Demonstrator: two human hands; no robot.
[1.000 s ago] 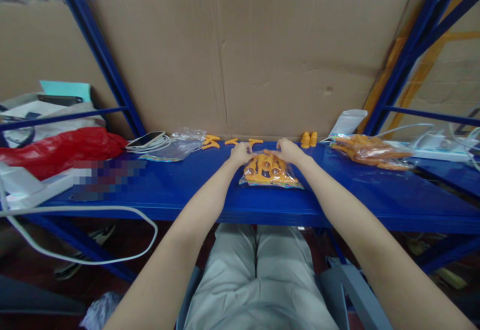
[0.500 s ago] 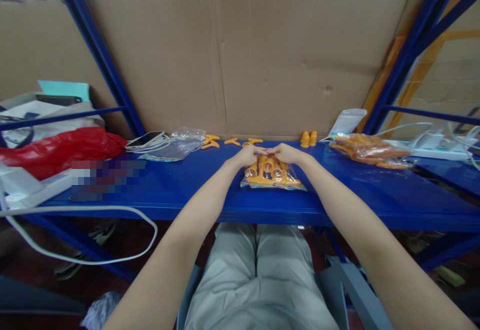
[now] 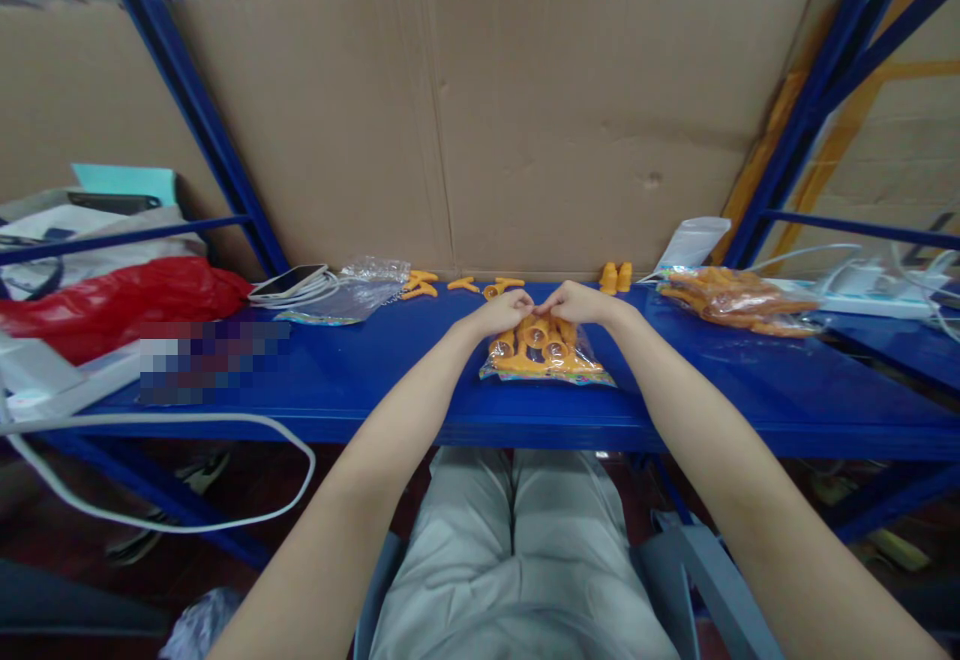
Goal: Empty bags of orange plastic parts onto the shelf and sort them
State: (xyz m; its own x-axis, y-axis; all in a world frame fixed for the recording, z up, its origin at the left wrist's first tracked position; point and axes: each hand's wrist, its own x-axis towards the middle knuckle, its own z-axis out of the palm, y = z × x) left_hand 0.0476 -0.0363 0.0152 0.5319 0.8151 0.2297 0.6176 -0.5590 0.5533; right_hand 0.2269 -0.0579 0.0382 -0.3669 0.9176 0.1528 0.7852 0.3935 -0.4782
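Shiny clear plastic bag (image 3: 592, 371) encloses round-mouthed orange pieces (image 3: 535, 337).

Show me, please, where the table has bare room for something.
Free: between the left forearm and flat clear bag; between the right forearm and right-side orange bag. Crowded: the left end, around the red bag, and where orange pieces line the cardboard.

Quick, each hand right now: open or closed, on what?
Left hand: closed, pinching the far edge of the clear bag of orange parts.
Right hand: closed, pinching the same edge beside it.
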